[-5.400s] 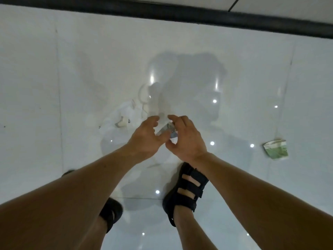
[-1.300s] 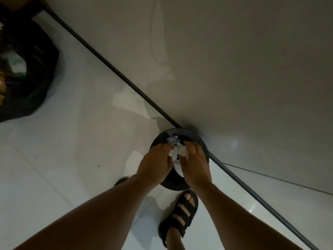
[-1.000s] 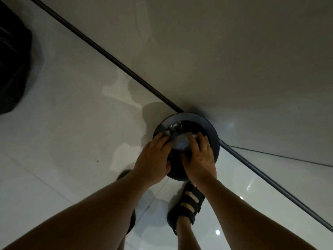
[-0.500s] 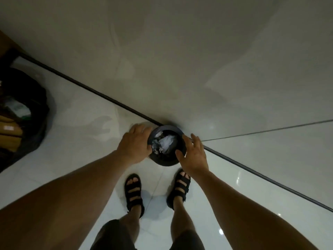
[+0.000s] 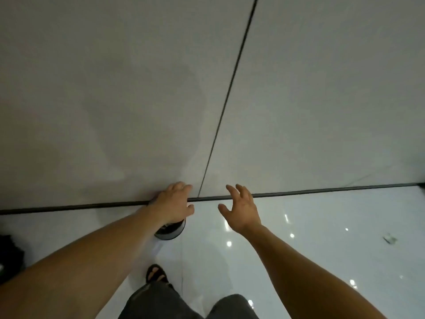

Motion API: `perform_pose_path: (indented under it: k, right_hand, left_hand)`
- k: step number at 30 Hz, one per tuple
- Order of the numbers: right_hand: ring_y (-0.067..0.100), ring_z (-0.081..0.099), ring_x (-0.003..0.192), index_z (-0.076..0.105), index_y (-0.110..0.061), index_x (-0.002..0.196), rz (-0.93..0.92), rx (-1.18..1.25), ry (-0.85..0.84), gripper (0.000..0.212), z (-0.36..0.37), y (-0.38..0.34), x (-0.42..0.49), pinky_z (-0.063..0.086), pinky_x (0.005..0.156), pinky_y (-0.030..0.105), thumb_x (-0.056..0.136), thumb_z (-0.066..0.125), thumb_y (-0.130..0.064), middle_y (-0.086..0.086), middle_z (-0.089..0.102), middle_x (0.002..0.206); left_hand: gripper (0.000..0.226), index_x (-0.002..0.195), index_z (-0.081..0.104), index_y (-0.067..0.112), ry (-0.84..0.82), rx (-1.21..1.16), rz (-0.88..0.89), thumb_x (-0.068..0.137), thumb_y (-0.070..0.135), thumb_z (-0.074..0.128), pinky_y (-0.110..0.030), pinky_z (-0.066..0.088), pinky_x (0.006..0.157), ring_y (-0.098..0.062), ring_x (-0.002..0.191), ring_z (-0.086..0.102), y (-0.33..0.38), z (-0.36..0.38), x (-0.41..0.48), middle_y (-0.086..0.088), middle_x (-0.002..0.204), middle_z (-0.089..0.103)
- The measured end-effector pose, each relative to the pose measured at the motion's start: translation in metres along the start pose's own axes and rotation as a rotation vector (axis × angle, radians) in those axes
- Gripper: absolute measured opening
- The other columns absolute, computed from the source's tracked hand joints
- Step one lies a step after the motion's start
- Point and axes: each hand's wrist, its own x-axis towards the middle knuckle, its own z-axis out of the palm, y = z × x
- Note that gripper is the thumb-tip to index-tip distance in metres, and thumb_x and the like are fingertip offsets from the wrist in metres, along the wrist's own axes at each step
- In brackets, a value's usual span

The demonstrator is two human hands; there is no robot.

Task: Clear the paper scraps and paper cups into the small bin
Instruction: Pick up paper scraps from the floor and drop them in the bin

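floor (image 5: pixel 322 254), one bin (image 5: pixel 170 233), two hands (image 5: pixel 174 203) (image 5: pixel 241 209)

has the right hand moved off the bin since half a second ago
Yes. The right hand, then on the rim of the small bin, now hangs open to its right, apart from it, near the dark strip.
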Motion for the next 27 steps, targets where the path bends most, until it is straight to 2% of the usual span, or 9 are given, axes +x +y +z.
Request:
perform_pose_path:
  k: [9, 16, 19, 27]
  right_hand:
    - [0.023, 0.01, 0.148, 0.024, -0.029, 0.152, 0.297, 0.052, 0.185, 0.068, -0.086, 0.18, -0.131, 0.028, 0.114, 0.041, 0.093, 0.052, -0.05, 0.004, 0.017, 0.16]
    - [0.023, 0.007, 0.148, 0.022, -0.029, 0.152, 0.578, 0.146, 0.377, 0.068, -0.142, 0.303, -0.232, 0.03, 0.113, 0.043, 0.093, 0.05, -0.047, 0.003, 0.015, 0.16]
    - [0.023, 0.007, 0.148, 0.021, -0.028, 0.152, 0.682, 0.189, 0.452, 0.068, -0.155, 0.343, -0.268, 0.03, 0.113, 0.043, 0.094, 0.05, -0.046, 0.003, 0.014, 0.16]
    - [0.024, 0.008, 0.148, 0.019, -0.027, 0.153, 0.929, 0.304, 0.475, 0.071, -0.173, 0.434, -0.317, 0.028, 0.113, 0.045, 0.093, 0.052, -0.042, 0.004, 0.011, 0.161]
  left_hand:
    - [0.07, 0.15, 0.019, 0.023, -0.065, 0.126, 0.26, 0.091, 0.045, 0.05, -0.042, 0.026, 0.114, -0.026, 0.142, 0.018, 0.246, 0.044, -0.015, -0.004, 0.156, 0.018]
    - [0.069, 0.149, 0.022, 0.022, -0.092, 0.24, 0.567, 0.09, 0.045, 0.051, -0.042, 0.029, 0.112, -0.024, 0.14, 0.023, 0.426, 0.084, -0.037, -0.002, 0.153, 0.024]
    - [0.069, 0.149, 0.022, 0.023, -0.117, 0.318, 0.66, 0.09, 0.045, 0.051, -0.041, 0.028, 0.113, -0.024, 0.141, 0.022, 0.486, 0.101, -0.038, -0.002, 0.154, 0.023]
    - [0.068, 0.15, 0.021, 0.022, -0.255, 0.389, 0.861, 0.092, 0.042, 0.051, -0.039, 0.028, 0.113, -0.022, 0.142, 0.021, 0.605, 0.158, -0.026, 0.0, 0.156, 0.02]
